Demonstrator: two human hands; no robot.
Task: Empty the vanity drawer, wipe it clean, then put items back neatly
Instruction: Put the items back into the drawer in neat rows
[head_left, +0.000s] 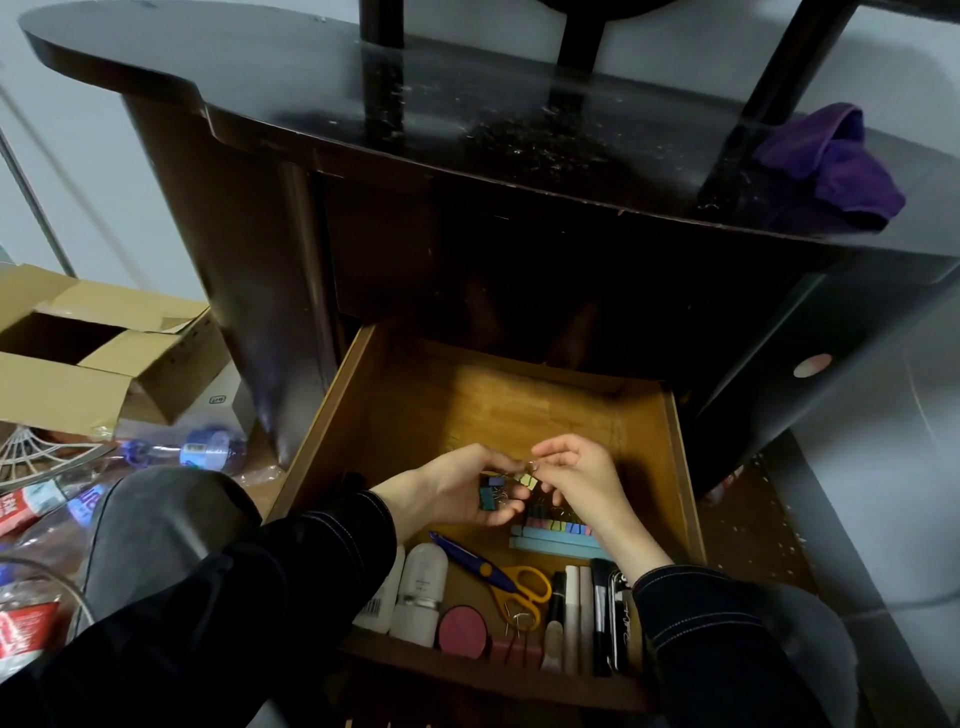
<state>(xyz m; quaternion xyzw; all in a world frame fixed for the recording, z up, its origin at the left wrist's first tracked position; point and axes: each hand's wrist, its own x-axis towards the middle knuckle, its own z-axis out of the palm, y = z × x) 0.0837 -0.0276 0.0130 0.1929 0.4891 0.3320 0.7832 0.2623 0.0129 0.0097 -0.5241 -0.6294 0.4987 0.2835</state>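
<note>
Wooden drawer (467, 405) pulled out under the vanity (467, 93), front part filled with bottles (421, 592), scissors (498, 571), pens (571, 613). Seems the putting-back step. Bunch of binder clips (491, 496) cupped in the left hand (457, 488); yellow clip (528, 481) pinched by the right hand (576, 475). Next calls for laying each clip into the coloured row (558, 526) below.

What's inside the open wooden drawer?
Front: white plastic bottles, purple-and-yellow scissors, round pink compact, coloured binder clips. Rear: bare wood. Left hand and right hand cover the middle.

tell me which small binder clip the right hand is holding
The pale yellow binder clip, pinched by its wire loop in the right hand. The dark blue and teal binder clips sit in the left hand instead.
</note>
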